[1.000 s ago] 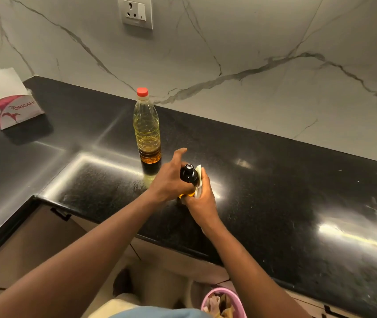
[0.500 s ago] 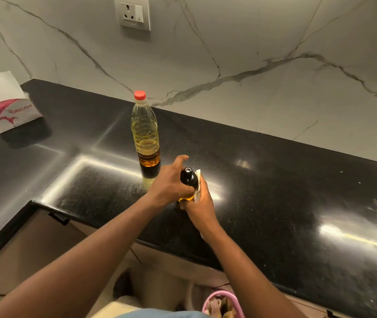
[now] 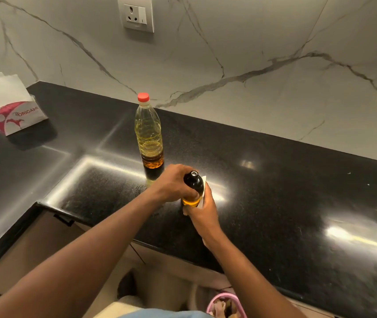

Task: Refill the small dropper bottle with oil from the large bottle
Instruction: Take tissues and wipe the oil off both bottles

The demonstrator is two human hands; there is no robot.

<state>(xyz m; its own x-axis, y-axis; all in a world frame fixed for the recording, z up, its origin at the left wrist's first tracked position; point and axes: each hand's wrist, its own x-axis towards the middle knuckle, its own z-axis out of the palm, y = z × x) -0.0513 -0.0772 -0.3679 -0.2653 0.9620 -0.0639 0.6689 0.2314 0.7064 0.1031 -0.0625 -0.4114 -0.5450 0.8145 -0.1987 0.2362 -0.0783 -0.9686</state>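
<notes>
Head view puts both hands round the small dropper bottle [image 3: 193, 187], which stands or hovers just over the desk [image 3: 274, 180]; its base is hidden, so contact cannot be told.

Risks, as I judge them:
- The cap looks ready to be twisted off. The glass may be oily, so either grip could slide and the bottle could tip, spilling the yellow oil that shows low in it.
- A loosened dropper could drip onto the dark desk.
- The large bottle [image 3: 149, 136] stands upright just beyond the left hand's grip, red cap [image 3: 143, 97] on. A careless sweep of that hand could knock it over.
- Pouring from so wide a mouth into so narrow a neck invites overflow.

Grip:
- The left hand [image 3: 171, 183] has its fingers curled closed around the bottle's dark upper part, below the black top [image 3: 194, 174].
- The right hand [image 3: 203, 211] wraps the lower body from the near right side. A white sheet [image 3: 204, 180], paper or label, I cannot tell which, sits between palm and glass.

A tissue box [image 3: 15, 115] lies well off to the left of both grips.
</notes>
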